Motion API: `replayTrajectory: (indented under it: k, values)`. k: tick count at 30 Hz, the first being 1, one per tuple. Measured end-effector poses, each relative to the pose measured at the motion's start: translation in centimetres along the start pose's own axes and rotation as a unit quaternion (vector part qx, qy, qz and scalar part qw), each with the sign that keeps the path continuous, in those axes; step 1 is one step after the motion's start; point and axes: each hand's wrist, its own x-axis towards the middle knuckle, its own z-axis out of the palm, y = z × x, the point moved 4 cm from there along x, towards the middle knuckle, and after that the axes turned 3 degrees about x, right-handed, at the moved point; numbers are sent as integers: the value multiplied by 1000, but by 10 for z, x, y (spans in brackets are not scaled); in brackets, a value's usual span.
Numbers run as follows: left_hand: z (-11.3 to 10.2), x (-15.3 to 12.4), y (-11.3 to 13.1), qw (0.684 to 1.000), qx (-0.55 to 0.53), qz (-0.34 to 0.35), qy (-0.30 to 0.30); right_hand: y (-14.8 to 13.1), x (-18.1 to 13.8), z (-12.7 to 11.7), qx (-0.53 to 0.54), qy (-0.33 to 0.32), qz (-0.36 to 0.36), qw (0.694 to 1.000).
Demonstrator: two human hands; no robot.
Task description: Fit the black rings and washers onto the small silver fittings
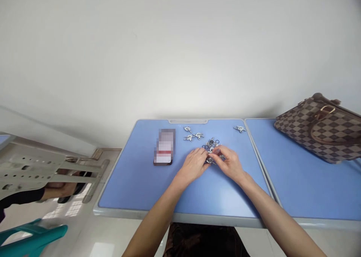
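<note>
Behind the phone point(164, 151), a broad pale wall point(180, 54). Under it, a blue desk point(132, 185) with a grey rim; well to its right, past a seam, a second blue desk point(310, 193). On that one, far right of the phone, a brown checked handbag point(324, 133), leaning, contents hidden from view; pattern plain to see, writing on it too small to make out. Well left of the phone, a pale perforated chair point(31, 170), and nearer the viewer a teal plastic seat point(36, 234). Right of the phone, both hands close together over a heap of small metal parts point(211, 146). Left hand point(194, 163) with fingers bent and lying close beside one another, tips at the heap; cannot tell whether gripping. Right hand point(227, 161) with thumb and forefinger curved toward each other at the heap, only slightly parted; cannot tell what, if anything, between them. On the phone, screen blurred into blocks, a red band across it, text unreadable. Just right of the phone, toward the wall, three loose metal pieces point(199, 136); farther right, one more metal piece point(240, 129). Smallest, right of the phone at the heap, dark rings point(217, 141).
</note>
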Motion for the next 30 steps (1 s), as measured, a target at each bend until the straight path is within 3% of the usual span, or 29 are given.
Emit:
replayTrajectory:
  k: [11,16,19,24,30]
  values:
    - [6,2,-3,999,35,-20,20,-15,5,3,6,-115,-18,993]
    - [7,4,1,998,52,0,25,-11,4,2,3,-119,1,993]
    - [7,4,3,998,46,8,31,-2,3,-1,36,-109,60,992]
    - [3,2,5,999,-34,-1,33,12,2,-3,175,-85,156,968]
    - [3,2,1,983,-185,-13,5,17,2,-3,210,-71,173,960]
